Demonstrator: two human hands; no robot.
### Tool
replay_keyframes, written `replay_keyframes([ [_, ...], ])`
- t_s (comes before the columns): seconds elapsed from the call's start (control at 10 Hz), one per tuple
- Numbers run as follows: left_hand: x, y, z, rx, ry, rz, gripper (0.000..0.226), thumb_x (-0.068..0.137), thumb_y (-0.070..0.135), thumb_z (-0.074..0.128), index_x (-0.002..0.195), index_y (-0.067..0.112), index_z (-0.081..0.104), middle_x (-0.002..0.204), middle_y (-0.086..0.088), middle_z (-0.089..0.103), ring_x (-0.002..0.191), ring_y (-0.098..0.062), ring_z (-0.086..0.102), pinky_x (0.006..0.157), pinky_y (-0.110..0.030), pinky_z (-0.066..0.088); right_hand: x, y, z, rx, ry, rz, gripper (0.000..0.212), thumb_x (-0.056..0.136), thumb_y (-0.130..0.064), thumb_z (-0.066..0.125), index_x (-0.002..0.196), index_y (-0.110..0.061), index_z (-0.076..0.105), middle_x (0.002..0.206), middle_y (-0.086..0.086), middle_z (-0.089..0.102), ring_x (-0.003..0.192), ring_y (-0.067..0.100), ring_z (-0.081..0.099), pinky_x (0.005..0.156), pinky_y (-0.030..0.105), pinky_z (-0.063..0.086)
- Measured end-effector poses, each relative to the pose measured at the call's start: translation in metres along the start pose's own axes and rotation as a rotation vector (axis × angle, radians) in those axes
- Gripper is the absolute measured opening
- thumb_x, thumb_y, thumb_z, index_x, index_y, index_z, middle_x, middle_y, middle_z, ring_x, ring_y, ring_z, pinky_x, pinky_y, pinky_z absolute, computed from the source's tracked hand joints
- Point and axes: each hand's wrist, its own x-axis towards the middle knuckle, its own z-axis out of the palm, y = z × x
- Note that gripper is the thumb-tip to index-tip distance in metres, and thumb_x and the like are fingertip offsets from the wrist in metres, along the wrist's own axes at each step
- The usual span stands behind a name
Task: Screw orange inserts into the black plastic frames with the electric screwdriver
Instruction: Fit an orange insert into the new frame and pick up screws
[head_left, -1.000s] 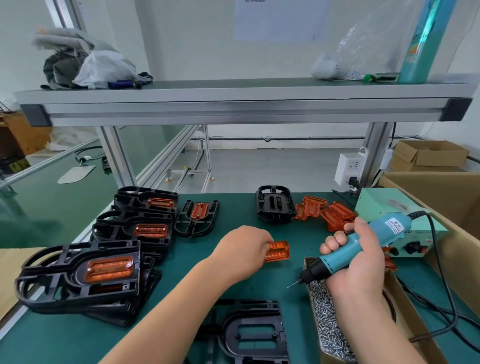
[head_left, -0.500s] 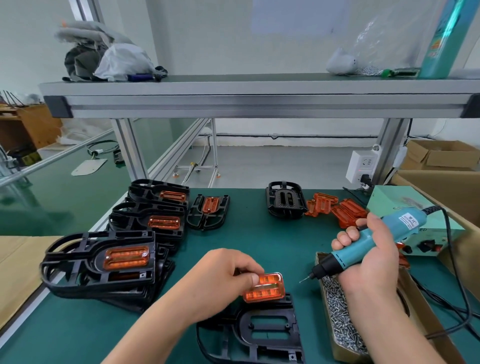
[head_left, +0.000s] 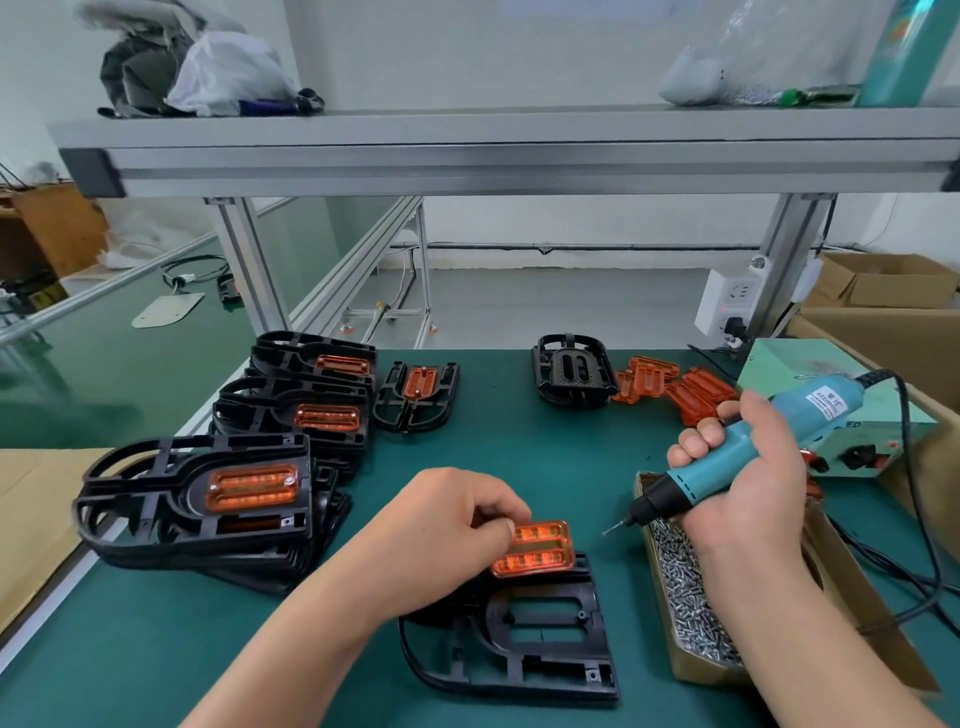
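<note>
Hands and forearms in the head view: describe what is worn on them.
The left hand and right hand are bare: no gloves, rings or watch show. The left forearm and right forearm are bare too, with no sleeve in view.

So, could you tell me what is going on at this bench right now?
A person is assembling parts. Their left hand pinches an orange insert at the far edge of a black frame, not yet seated in its empty opening. Their right hand grips the electric screwdriver, its bit clear of the frame beside a box of screws. Frames already fitted with inserts are stacked to the left.
</note>
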Motion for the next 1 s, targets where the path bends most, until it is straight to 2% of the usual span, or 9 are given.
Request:
replay_keyframes([
  [0.1,0.0,-0.001,-0.001,-0.003,0.007,0.0,0.023,0.092,0.024,0.061,0.097,0.039,0.077,0.082,0.023,0.072,0.066,-0.001,0.062,0.059,-0.017,0.047,0.0,0.0,0.001,-0.003,0.008,0.002,0.024,0.097,-0.034,0.069,0.08,-0.02,0.06,0.067,-0.002,0.048,0.057,0.014,0.047,0.055,0.025,0.045],
  [0.3,-0.001,-0.003,-0.001,-0.009,0.035,0.003,0.019,0.093,0.024,0.064,0.099,0.035,0.078,0.077,0.027,0.07,0.065,0.006,0.062,0.058,-0.006,0.041,-0.001,0.0,0.002,-0.014,0.01,0.001,0.023,0.097,-0.034,0.068,0.082,-0.019,0.06,0.068,-0.003,0.049,0.057,0.013,0.048,0.055,0.024,0.046],
  [0.4,-0.002,-0.002,-0.002,-0.009,0.019,0.008,0.026,0.092,0.023,0.063,0.109,0.037,0.078,0.084,0.028,0.071,0.07,0.004,0.065,0.062,-0.006,0.042,-0.002,0.0,0.001,-0.01,0.007,0.001,0.023,0.098,-0.034,0.068,0.082,-0.019,0.06,0.068,-0.003,0.049,0.057,0.013,0.047,0.055,0.024,0.046],
  [0.5,-0.002,0.001,0.0,0.02,-0.005,0.048,0.052,0.091,0.02,0.056,0.133,0.047,0.066,0.091,0.02,0.068,0.075,-0.001,0.062,0.068,-0.01,0.044,-0.002,0.0,0.001,-0.013,0.001,-0.001,0.023,0.098,-0.034,0.068,0.082,-0.019,0.06,0.068,-0.002,0.048,0.057,0.013,0.047,0.056,0.025,0.046],
  [0.6,-0.003,0.004,-0.001,0.051,-0.001,0.081,0.071,0.093,0.015,0.048,0.141,0.067,0.047,0.094,0.014,0.054,0.085,-0.006,0.057,0.074,-0.013,0.041,-0.002,0.0,0.001,-0.016,-0.005,0.0,0.023,0.098,-0.034,0.068,0.082,-0.019,0.059,0.069,-0.002,0.048,0.058,0.014,0.047,0.056,0.025,0.046],
  [0.7,-0.005,0.007,-0.002,0.039,-0.023,0.088,0.077,0.094,0.012,0.042,0.144,0.07,0.039,0.096,0.016,0.051,0.088,-0.006,0.056,0.075,-0.012,0.039,-0.001,0.001,0.001,-0.011,-0.008,0.003,0.024,0.099,-0.034,0.065,0.081,-0.02,0.059,0.067,-0.003,0.048,0.057,0.013,0.046,0.056,0.025,0.045],
  [0.8,-0.006,0.01,0.0,0.016,-0.01,0.089,0.073,0.091,0.016,0.045,0.144,0.065,0.043,0.099,0.021,0.055,0.086,-0.002,0.058,0.075,-0.009,0.04,0.001,0.001,0.001,-0.01,-0.003,0.005,0.024,0.099,-0.033,0.065,0.081,-0.019,0.058,0.067,-0.003,0.047,0.057,0.013,0.046,0.056,0.025,0.043],
  [0.9,-0.006,0.01,0.002,-0.076,0.013,0.075,0.07,0.085,0.02,0.054,0.139,0.064,0.048,0.105,0.024,0.062,0.087,-0.011,0.069,0.085,-0.024,0.056,0.001,0.001,0.001,-0.016,0.002,0.003,0.023,0.099,-0.033,0.065,0.082,-0.019,0.057,0.067,-0.002,0.047,0.057,0.014,0.046,0.055,0.025,0.043],
  [1.0,-0.006,0.009,0.004,-0.146,0.0,0.023,0.053,0.085,0.024,0.064,0.124,0.057,0.052,0.099,0.012,0.075,0.089,-0.016,0.074,0.088,-0.045,0.062,0.001,0.001,0.001,-0.013,0.006,0.003,0.022,0.099,-0.033,0.065,0.083,-0.019,0.057,0.067,-0.002,0.047,0.056,0.014,0.046,0.055,0.025,0.043],
])
